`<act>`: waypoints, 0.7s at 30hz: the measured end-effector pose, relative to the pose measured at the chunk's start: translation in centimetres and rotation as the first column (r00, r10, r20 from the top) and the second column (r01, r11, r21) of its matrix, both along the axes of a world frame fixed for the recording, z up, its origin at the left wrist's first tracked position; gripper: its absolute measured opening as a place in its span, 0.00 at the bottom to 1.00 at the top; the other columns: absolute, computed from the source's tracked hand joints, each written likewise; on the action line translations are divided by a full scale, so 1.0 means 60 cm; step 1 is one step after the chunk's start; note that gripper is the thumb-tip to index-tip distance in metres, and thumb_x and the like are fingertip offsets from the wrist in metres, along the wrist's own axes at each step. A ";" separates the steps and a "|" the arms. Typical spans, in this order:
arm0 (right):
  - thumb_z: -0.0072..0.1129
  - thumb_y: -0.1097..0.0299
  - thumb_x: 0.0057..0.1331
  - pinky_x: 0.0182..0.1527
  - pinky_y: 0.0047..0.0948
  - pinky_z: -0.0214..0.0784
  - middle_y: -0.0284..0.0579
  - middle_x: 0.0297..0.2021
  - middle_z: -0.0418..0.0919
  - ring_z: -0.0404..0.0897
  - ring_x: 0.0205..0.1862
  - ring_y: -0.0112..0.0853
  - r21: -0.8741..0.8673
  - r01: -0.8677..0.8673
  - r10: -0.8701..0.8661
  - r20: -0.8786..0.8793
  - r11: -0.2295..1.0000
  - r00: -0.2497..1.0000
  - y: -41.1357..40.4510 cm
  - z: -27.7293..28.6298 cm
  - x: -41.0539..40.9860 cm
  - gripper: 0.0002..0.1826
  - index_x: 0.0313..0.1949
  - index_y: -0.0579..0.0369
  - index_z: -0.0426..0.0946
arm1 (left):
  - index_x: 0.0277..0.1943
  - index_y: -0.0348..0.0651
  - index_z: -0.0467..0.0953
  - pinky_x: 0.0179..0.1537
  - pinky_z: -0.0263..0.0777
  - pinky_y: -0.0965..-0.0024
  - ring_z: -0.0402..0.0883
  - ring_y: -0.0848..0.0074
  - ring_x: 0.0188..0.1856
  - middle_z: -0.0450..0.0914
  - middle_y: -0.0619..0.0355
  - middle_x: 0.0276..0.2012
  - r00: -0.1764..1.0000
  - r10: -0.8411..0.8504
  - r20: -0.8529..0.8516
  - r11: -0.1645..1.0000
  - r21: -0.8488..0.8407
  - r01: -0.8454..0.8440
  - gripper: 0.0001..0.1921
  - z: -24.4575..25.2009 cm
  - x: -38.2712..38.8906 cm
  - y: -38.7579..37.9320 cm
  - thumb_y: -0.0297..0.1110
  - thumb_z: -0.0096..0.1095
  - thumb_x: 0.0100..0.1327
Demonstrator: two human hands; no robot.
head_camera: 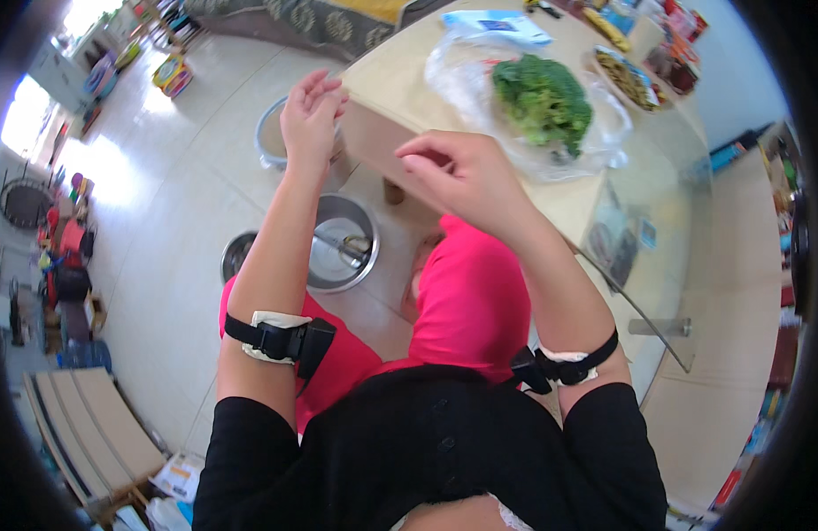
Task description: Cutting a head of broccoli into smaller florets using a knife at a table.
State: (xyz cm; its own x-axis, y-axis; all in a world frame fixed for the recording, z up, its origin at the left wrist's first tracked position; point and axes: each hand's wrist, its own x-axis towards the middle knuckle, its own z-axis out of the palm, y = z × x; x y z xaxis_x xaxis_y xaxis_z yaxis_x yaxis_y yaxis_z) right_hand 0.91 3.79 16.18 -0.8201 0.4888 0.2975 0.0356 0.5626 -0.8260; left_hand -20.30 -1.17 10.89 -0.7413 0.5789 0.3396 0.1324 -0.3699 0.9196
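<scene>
My left hand (311,123) is raised beside the near left corner of the table (396,83), palm turned inward, fingers loosely bent, with nothing seen in it. Over the table's front edge hovers my right hand (459,172), its fingers curled and a gap between thumb and forefinger; no object shows there. A head of broccoli (542,99) lies on a crumpled clear plastic bag (455,79), just beyond my right hand. On the floor below stands a stainless steel basin (371,269) holding scissors (356,252) and another metal tool, partly hidden by my left forearm.
A round pail (266,156) and a dark metal bowl (233,255) stand on the floor, partly behind my left arm. An oval dish of food (625,76) and a blue-white packet (498,26) lie farther back. A glass panel (648,265) juts out at the right.
</scene>
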 end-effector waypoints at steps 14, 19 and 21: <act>0.57 0.63 0.51 0.40 0.34 0.70 0.49 0.33 0.80 0.79 0.36 0.42 -0.087 0.043 0.024 0.651 0.995 0.759 -0.068 -0.517 -0.317 0.13 0.34 0.54 0.80 | 0.39 0.37 0.79 0.41 0.72 0.69 0.81 0.68 0.37 0.82 0.49 0.33 0.987 0.161 -0.017 0.520 -0.848 -0.100 0.11 -0.431 -0.093 -0.266 0.30 0.60 0.53; 0.56 0.63 0.51 0.40 0.33 0.70 0.46 0.33 0.80 0.79 0.37 0.39 -0.224 0.116 0.141 0.861 0.968 0.490 -0.106 -0.596 -0.322 0.10 0.32 0.51 0.79 | 0.44 0.41 0.77 0.46 0.71 0.64 0.79 0.61 0.44 0.80 0.50 0.39 0.998 -0.003 -0.060 0.306 -0.950 -0.056 0.13 -0.508 -0.106 -0.276 0.30 0.57 0.54; 0.56 0.63 0.51 0.42 0.33 0.69 0.47 0.35 0.80 0.78 0.38 0.40 -0.182 0.139 0.093 0.869 0.973 0.486 -0.107 -0.634 -0.321 0.12 0.34 0.51 0.79 | 0.45 0.43 0.77 0.47 0.71 0.62 0.77 0.60 0.46 0.79 0.51 0.43 0.998 -0.061 -0.018 0.223 -0.975 -0.004 0.14 -0.529 -0.117 -0.254 0.29 0.56 0.54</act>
State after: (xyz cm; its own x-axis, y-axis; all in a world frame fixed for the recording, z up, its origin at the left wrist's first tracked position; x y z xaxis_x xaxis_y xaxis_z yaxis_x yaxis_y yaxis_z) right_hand -18.38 -2.66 -21.86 -0.5875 0.4619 -0.6644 0.8081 0.3782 -0.4516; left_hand -27.32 -16.40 -20.83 -0.7205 0.5048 -0.4755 0.1921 0.8041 0.5626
